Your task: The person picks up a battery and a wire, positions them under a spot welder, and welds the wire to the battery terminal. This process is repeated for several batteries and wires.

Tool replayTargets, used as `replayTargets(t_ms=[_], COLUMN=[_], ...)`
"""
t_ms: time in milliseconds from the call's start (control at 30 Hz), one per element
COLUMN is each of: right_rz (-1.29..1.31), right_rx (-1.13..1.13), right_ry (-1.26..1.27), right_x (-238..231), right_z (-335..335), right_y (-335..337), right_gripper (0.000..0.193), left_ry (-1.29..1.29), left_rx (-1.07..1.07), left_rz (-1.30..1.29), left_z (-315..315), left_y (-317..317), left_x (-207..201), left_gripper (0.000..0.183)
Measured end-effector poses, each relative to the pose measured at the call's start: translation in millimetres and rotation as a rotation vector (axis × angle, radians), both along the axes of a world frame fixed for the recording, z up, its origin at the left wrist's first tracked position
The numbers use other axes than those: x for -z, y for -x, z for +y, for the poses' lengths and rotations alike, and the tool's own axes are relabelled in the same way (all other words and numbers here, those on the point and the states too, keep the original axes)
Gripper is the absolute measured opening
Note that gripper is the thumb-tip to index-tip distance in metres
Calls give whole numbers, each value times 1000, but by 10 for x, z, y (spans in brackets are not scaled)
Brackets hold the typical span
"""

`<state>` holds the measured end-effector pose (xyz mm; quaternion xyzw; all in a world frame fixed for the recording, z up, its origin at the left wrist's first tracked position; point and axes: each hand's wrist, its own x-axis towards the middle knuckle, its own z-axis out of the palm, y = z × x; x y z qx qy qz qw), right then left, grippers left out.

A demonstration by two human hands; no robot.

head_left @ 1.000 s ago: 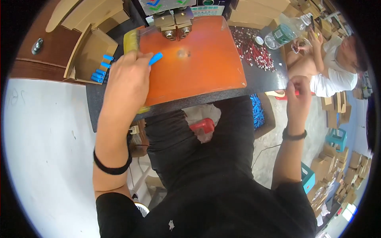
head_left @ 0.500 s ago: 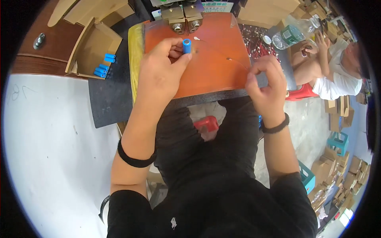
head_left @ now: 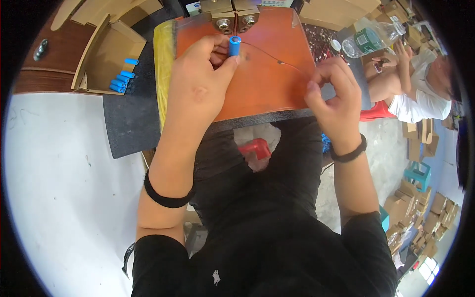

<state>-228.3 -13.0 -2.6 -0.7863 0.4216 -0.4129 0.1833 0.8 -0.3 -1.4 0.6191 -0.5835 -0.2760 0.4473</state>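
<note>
Blue cylindrical battery cell [head_left: 234, 48] gripped by the left hand [head_left: 200, 81], upper middle of the frame.
Pinched between left thumb and fingers, top end turned up to the camera, just below the paired metal blocks [head_left: 236, 22] of a machine at the top edge; right hand [head_left: 335, 94], right of centre, closed at thumb and forefinger on a thin reddish-brown wire [head_left: 265, 53], stretched leftward to the cell's top, touching or just apart too small to tell. Beneath both hands, a flat orange mat [head_left: 269, 91], with a yellow strip [head_left: 163, 69] along its left edge. Upper left, an open brown cardboard box [head_left: 101, 52], with several more blue cells [head_left: 121, 82] along its right side. Upper right, a clear plastic bottle [head_left: 368, 40] with a green label, tipped on its side, near a seated person in a white shirt [head_left: 420, 96].
</note>
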Motion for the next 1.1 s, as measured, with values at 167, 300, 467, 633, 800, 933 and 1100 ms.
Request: replayTargets(t_ms=[167,300,467,633,800,933,1100], right_rz=[21,23,-45,-322,-355,-276,-72], right_rx=[18,19,-9,-160,-261,-196,-221], right_ry=[13,-20,14,-227,-233,-395,-465], right_x=[-6,-17,-28,-47,15,-132,-330], right_z=[-6,-15,-8,-62,-214,-227,-342], right_y=[-21,-21,-31,-131,-229,-246,-311], right_gripper=[9,8,7,6,8,7,13], left_ry=[9,-48,35,-88,17,-48,6], left_rx=[-1,-11,-7,18,152,77,20], left_rz=[2,-97,-14,-26,132,145,-37], left_z=[-15,-4,-16,139,144,91,4], left_y=[-7,-4,-31,-11,-62,-16,-19], left_x=[13,-95,61,-57,-26,-28,-12], left_gripper=[28,26,28,23,25,27,26])
